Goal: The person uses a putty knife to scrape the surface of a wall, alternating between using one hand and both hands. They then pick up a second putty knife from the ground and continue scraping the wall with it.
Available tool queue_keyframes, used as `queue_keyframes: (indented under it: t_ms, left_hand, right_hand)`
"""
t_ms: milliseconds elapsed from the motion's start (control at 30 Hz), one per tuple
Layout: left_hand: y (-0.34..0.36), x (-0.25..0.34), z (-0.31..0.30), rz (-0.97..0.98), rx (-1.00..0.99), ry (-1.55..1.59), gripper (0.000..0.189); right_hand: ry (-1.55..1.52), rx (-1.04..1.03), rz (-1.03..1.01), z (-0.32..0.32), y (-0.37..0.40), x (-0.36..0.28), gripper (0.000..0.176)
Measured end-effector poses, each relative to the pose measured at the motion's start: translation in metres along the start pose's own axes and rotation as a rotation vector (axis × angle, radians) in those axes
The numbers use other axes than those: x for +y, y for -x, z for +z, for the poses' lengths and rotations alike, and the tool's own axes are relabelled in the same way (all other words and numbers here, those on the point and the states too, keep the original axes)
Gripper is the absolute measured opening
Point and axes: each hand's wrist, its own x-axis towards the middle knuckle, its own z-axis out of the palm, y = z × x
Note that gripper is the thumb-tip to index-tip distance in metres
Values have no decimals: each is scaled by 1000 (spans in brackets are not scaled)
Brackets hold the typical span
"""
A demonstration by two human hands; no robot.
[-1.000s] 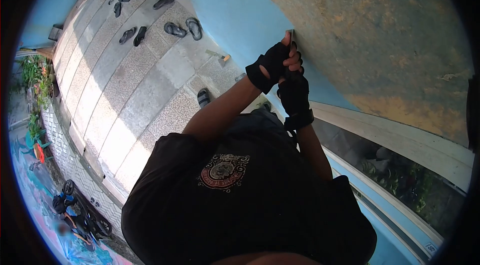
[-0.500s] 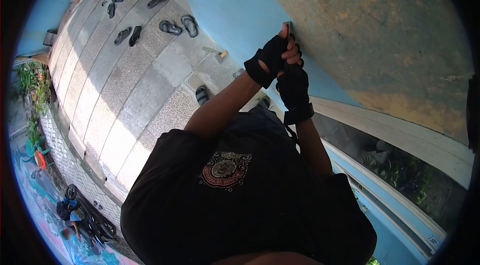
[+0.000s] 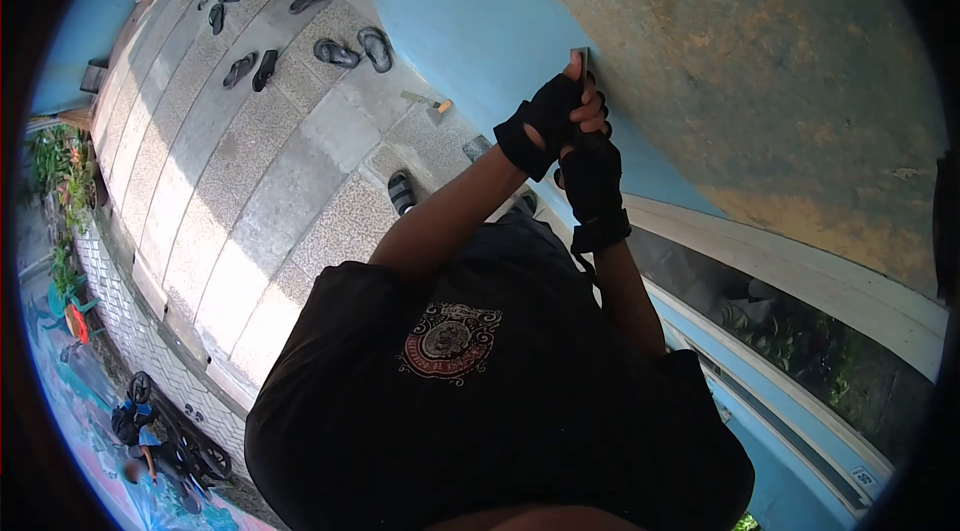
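My left hand (image 3: 557, 114), in a black fingerless glove, is closed around the upper part of a thin metal-edged tool (image 3: 581, 55). The tool's tip touches the wall where blue paint (image 3: 470, 21) meets a bare, mottled brown-grey patch (image 3: 740, 81). Just below, my right hand (image 3: 592, 179), gloved alike, is closed around the tool's lower end. Its fingers are partly hidden, and most of the handle is covered by both hands.
Several sandals (image 3: 337, 53) lie on the tiled floor (image 3: 270, 161). A small tool with a yellowish end (image 3: 439, 108) lies near the wall base. A window ledge (image 3: 780, 261) runs at the right. A person (image 3: 145, 451) is beside a motorcycle (image 3: 195, 446) at lower left.
Both hands and the tool have shifted very slightly right and down in view. The floor and sandals appear shifted slightly left. The grip looks the same.
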Motion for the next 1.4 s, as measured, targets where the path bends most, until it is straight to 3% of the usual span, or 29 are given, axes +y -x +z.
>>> queue_keyframes:
  t_ms: [67, 200, 267, 467, 533, 667, 733, 900, 967, 1067, 1267, 1400]
  left_hand:
    - [3, -10, 4, -13, 31, 6, 58]
    - [6, -20, 17, -48, 69, 14, 57]
    - [1, -11, 8, -48, -24, 58, 57]
    - [4, -21, 26, -57, 79, -18, 59]
    - [4, -6, 21, -45, 76, -27, 59]
    - [4, -14, 22, -11, 34, -8, 59]
    - [4, -22, 35, -62, 102, 27, 58]
    - [1, -21, 24, -36, -10, 60, 59]
    - [-1, -28, 37, -12, 85, 61, 60]
    - [-5, -26, 26, -13, -28, 117, 60]
    - [-2, -28, 40, 12, 93, 46, 61]
    - [-3, -24, 33, 5, 55, 66, 61]
  right_hand:
    - [-56, -24, 96, -1, 10, 5, 13]
    - [-10, -27, 41, -14, 12, -10, 13]
    - [62, -13, 31, -11, 12, -7, 12]
    - [-89, 38, 45, -15, 17, -9, 9]
    - [-81, -28, 47, -13, 12, -4, 15]
    - [106, -24, -39, -21, 14, -22, 17]
    - [13, -2, 46, -34, 18, -31, 16]
    - [-13, -78, 146, -31, 20, -19, 19]
    - [6, -76, 95, -44, 19, -23, 18]
    - [8, -43, 25, -42, 14, -33, 15]
    - [79, -45, 58, -46, 14, -27, 15]
    - [97, -107, 81, -46, 11, -27, 14]
